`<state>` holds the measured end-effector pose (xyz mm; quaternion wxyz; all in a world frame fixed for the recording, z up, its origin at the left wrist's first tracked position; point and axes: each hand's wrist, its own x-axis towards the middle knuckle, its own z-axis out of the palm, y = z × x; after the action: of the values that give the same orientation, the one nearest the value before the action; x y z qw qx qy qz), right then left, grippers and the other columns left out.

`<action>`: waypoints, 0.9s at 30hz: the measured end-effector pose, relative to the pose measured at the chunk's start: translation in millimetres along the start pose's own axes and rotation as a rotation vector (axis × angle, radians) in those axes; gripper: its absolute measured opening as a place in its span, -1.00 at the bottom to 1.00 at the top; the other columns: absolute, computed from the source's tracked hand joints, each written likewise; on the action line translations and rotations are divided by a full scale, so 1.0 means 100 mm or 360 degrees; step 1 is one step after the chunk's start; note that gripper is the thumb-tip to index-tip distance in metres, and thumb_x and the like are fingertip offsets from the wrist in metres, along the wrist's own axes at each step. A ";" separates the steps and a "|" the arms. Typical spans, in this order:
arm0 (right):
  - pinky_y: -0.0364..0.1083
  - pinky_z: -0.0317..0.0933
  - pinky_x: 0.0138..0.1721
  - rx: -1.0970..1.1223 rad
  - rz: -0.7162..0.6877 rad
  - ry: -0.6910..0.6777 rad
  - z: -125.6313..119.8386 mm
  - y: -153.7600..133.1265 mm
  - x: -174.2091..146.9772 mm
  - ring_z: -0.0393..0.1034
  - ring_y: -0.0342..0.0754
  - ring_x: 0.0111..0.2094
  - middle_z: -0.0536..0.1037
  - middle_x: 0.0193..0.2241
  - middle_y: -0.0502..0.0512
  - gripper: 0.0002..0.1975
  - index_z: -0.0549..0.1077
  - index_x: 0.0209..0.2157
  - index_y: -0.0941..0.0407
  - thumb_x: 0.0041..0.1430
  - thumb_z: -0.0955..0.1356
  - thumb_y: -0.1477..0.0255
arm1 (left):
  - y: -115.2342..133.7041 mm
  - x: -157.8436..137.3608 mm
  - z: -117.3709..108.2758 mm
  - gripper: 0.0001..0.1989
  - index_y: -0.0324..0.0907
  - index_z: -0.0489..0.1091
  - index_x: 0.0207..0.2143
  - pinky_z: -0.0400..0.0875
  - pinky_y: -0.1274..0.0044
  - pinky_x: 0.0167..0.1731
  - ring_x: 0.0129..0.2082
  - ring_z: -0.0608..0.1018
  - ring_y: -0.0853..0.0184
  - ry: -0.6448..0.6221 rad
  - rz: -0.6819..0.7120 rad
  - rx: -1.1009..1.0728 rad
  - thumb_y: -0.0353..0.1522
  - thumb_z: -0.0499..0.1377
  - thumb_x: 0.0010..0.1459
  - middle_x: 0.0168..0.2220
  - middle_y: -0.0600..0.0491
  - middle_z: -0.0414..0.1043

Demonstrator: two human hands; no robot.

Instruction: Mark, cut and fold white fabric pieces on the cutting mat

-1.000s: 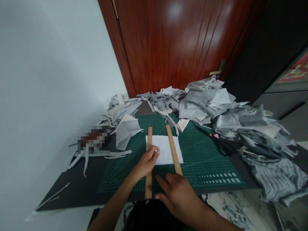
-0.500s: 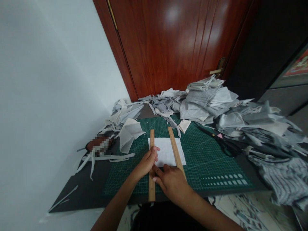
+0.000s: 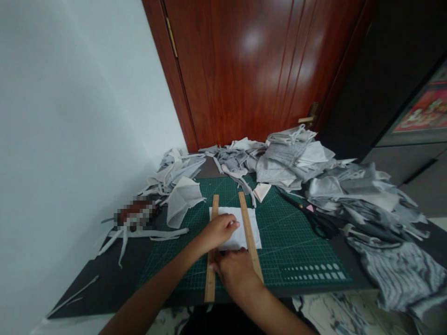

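A white cloth square (image 3: 250, 225) lies on the green cutting mat, crossed by two wooden rulers: the left ruler (image 3: 210, 284) and the right ruler (image 3: 246, 216). Over the cloth is my left hand (image 3: 220, 231), its fingers curled together and its wrist across the left ruler; what is inside those fingers is hidden. My right hand (image 3: 234, 269) is just below, at the cloth's near edge, between the rulers. Its thumb and finger close at the left ruler's edge, and its back is close to the right ruler.
Around the cutting mat (image 3: 289, 235) lie grey and white fabric heaps (image 3: 293, 158), with a cream scrap (image 3: 261, 191) nearer. Black scissors (image 3: 319, 223) rest at the right beside a striped cloth (image 3: 401, 270). White strips (image 3: 153, 233) lie left. A wooden door (image 3: 237, 70) stands behind.
My left hand has moved rightward over the cloth, relative to the left ruler. My right hand stays by that ruler. The whole view has shifted slightly.
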<state>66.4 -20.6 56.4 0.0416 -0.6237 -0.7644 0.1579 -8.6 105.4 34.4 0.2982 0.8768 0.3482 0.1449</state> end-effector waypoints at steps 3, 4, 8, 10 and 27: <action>0.21 0.43 -0.14 0.0003 0.0002 -0.0005 -0.02 -0.03 0.01 0.65 0.24 -0.24 0.72 -0.27 0.34 -0.72 0.59 -0.03 0.17 0.37 0.35 0.32 | 0.11 0.21 0.04 -0.76 -0.16 0.45 -0.10 0.29 0.31 0.04 -0.02 0.43 0.12 0.0157 0.0161 0.0349 -0.23 0.19 0.26 -0.09 -0.05 0.42; 0.22 0.43 -0.13 0.0002 -0.0001 -0.0004 -0.02 -0.04 0.02 0.65 0.25 -0.23 0.72 -0.27 0.35 -0.70 0.58 0.00 0.18 0.36 0.36 0.32 | 0.13 0.27 0.05 -0.66 -0.16 0.43 -0.02 0.29 0.29 0.07 0.04 0.40 0.07 0.0151 0.0202 0.0436 -0.19 0.24 0.21 0.00 -0.08 0.40; 0.20 0.44 -0.14 0.0005 0.0009 -0.0012 -0.02 -0.06 0.06 0.64 0.26 -0.21 0.71 -0.24 0.37 -0.66 0.56 0.03 0.20 0.34 0.37 0.30 | 0.09 0.36 0.11 -0.24 -0.17 0.26 0.21 0.26 0.19 0.13 0.17 0.32 -0.04 -0.0061 0.0191 0.0580 -0.03 0.35 0.06 0.20 -0.14 0.28; 0.16 0.46 -0.15 0.0005 0.0022 -0.0011 -0.02 -0.06 0.07 0.64 0.25 -0.20 0.71 -0.21 0.37 -0.67 0.56 0.02 0.19 0.34 0.38 0.30 | 0.03 0.35 0.14 -0.15 -0.15 0.21 0.26 0.23 0.18 0.17 0.21 0.28 -0.05 -0.0085 0.0208 0.0614 0.04 0.35 0.03 0.26 -0.12 0.23; 0.22 0.39 -0.05 0.0019 0.0053 -0.0020 0.07 -0.08 0.10 0.63 0.23 -0.16 0.69 -0.21 0.41 -0.74 0.56 -0.01 0.22 0.36 0.33 0.45 | -0.03 0.36 0.26 -0.19 0.01 0.24 0.29 0.23 0.16 0.11 0.16 0.29 -0.01 0.0003 0.0378 0.0661 0.15 0.26 0.08 0.30 0.02 0.24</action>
<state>54.5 -14.0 51.0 0.0379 -0.6351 -0.7533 0.1669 26.8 121.5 13.9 0.0919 0.9540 0.2651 0.1051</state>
